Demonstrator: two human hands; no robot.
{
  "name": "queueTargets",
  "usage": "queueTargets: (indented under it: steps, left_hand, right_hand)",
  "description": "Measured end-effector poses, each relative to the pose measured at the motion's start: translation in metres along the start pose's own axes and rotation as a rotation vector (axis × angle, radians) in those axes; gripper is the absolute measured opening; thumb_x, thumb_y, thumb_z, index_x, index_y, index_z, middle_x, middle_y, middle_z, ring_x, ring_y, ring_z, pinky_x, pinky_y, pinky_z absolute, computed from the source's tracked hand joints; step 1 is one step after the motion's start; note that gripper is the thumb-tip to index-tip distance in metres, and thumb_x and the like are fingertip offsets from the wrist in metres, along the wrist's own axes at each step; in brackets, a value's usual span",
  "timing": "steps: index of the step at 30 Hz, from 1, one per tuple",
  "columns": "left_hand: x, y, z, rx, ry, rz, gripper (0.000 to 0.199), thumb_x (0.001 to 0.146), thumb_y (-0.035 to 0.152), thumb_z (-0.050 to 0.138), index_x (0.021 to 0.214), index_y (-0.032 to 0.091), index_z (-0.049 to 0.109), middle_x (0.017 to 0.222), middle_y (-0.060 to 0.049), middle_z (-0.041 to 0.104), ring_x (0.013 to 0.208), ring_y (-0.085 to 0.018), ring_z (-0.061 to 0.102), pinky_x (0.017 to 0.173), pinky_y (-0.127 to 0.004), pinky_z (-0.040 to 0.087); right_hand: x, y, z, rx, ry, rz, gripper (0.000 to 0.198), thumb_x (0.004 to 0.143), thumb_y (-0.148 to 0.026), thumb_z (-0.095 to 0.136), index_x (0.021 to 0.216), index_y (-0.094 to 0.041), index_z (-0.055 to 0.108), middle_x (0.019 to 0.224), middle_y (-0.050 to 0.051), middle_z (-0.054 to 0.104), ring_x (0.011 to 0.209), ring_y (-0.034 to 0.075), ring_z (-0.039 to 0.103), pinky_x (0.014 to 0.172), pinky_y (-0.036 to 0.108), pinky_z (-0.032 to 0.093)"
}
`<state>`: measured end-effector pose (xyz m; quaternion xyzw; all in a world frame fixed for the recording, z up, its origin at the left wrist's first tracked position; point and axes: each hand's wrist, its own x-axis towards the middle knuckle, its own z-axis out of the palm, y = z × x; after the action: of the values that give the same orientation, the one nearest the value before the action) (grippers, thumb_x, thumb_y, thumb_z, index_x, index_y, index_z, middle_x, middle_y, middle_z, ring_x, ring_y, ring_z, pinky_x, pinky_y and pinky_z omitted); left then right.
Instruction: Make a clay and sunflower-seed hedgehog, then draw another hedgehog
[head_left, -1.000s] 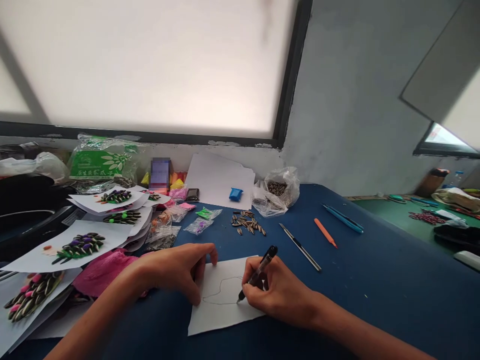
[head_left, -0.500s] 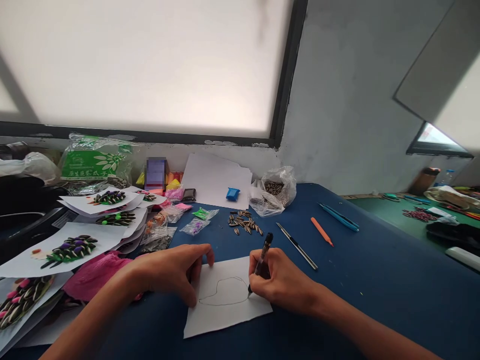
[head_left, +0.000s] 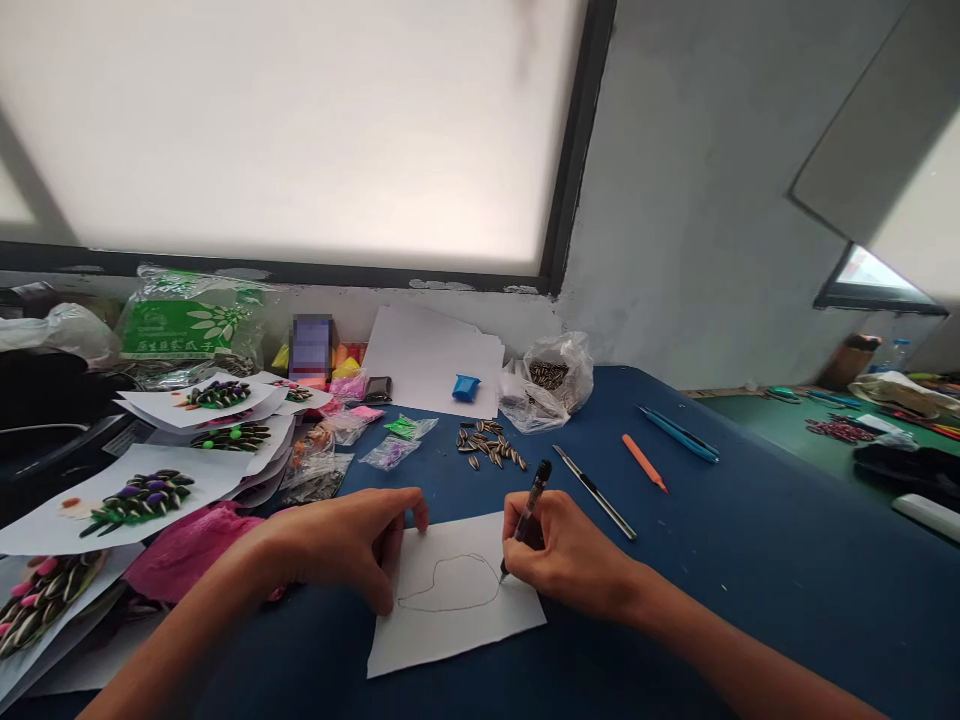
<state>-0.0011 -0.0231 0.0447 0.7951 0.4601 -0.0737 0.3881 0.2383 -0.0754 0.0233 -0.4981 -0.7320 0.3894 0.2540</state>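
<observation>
A white sheet of paper (head_left: 450,640) lies on the blue table, bearing a thin outline of a rounded body with a pointed left end. Gripped in my right hand (head_left: 562,545) is a black pen (head_left: 536,490), its tip at the right edge of the outline. My left hand (head_left: 360,535) rests at the sheet's left side, thumb and fingers spread apart along the paper's edge, holding nothing. Beyond the paper sits a small pile of sunflower seeds (head_left: 491,445). A craft knife (head_left: 594,493) lies to the right of the seeds.
An orange marker (head_left: 643,463) and blue tweezers (head_left: 679,433) lie on the right. At left are stacked paper sheets with seed pictures (head_left: 142,495) and a pink cloth (head_left: 195,550). A bag of seeds (head_left: 551,380), blank paper (head_left: 420,350) and a blue packet (head_left: 465,387) stand behind.
My right hand and the pen have shifted slightly up and right along the outline's right edge. My left hand has stayed in place.
</observation>
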Motion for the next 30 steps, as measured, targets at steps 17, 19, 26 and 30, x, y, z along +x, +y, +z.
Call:
queueTargets:
  steps: [17,19,26,30]
  left_hand:
    - [0.009,-0.004,0.002,-0.008,0.046,0.036,0.049,0.058,0.030,0.073,0.102,0.023,0.054,0.069,0.008,0.054,0.065,-0.015,0.053,0.053,-0.022,0.037]
    - [0.010,-0.004,0.003,-0.009,0.047,0.042,0.048,0.058,0.030,0.073,0.102,0.023,0.054,0.068,0.008,0.054,0.064,-0.014,0.053,0.052,-0.022,0.037]
    - [0.007,-0.003,0.002,0.014,0.050,0.034,0.048,0.058,0.031,0.072,0.102,0.024,0.054,0.070,0.007,0.054,0.066,-0.015,0.054,0.052,-0.022,0.038]
    - [0.006,-0.004,0.003,0.024,0.048,0.033,0.048,0.058,0.032,0.072,0.102,0.024,0.054,0.071,0.007,0.054,0.066,-0.015,0.054,0.052,-0.022,0.038]
  right_hand:
    - [-0.009,-0.012,0.022,0.097,-0.055,-0.065,0.006,0.078,-0.014,0.053,0.072,-0.016,0.053,0.057,-0.006,0.043,0.052,0.008,0.040,0.047,0.019,0.031]
    - [-0.011,-0.013,0.025,0.078,-0.041,-0.076,0.007,0.077,-0.013,0.054,0.072,-0.016,0.053,0.058,-0.005,0.044,0.052,0.008,0.040,0.047,0.019,0.032]
    - [-0.011,-0.013,0.027,0.039,-0.042,-0.105,0.007,0.078,-0.013,0.053,0.072,-0.016,0.052,0.060,-0.005,0.045,0.053,0.008,0.041,0.048,0.019,0.033]
    - [-0.011,-0.012,0.028,0.030,-0.049,-0.115,0.007,0.079,-0.014,0.053,0.073,-0.017,0.051,0.059,-0.006,0.043,0.051,0.007,0.040,0.047,0.019,0.032]
